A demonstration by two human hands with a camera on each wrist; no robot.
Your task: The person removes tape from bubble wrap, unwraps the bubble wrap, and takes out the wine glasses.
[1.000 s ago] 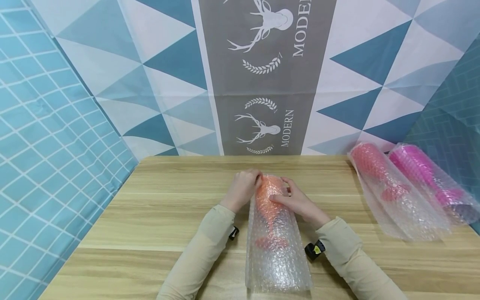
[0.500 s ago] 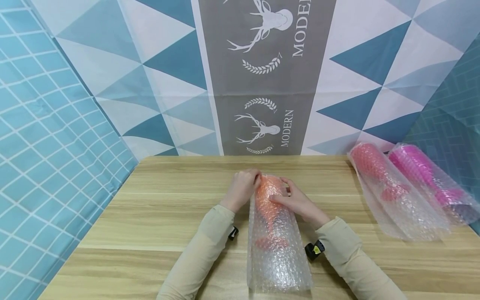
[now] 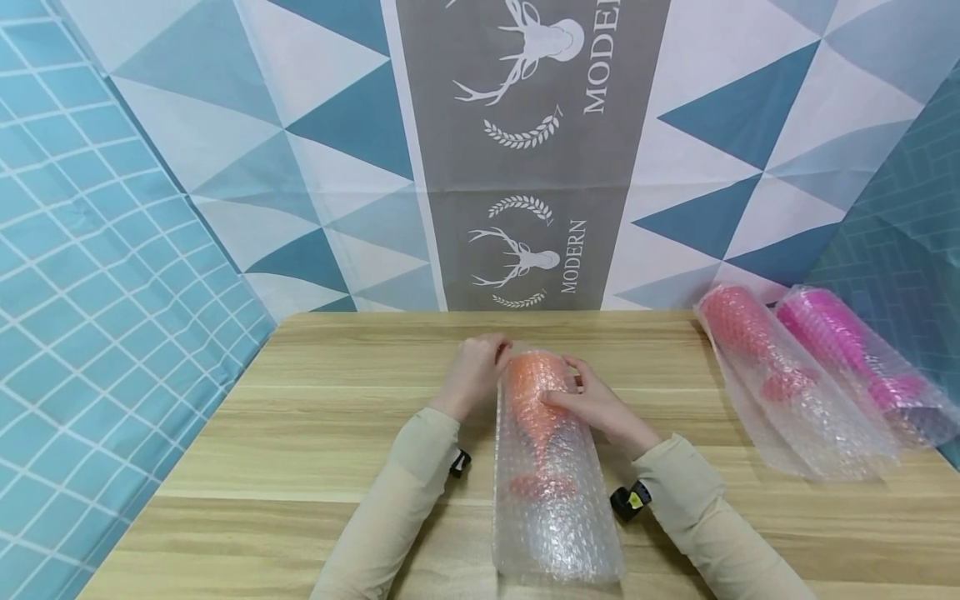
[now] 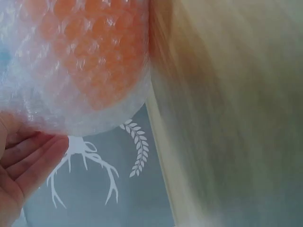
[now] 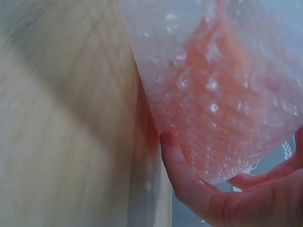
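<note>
Left hand shifts left, pinching bubble wrap far-left; right hand clasps wrapped orange goblet, stem pointing near.

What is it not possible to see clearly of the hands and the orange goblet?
Orange goblet, head view: surface detail, blurred by bubble wrap.
Left hand, left wrist view: partly cut off by left edge.
Right hand, right wrist view: partly cut off by right edge.
</note>
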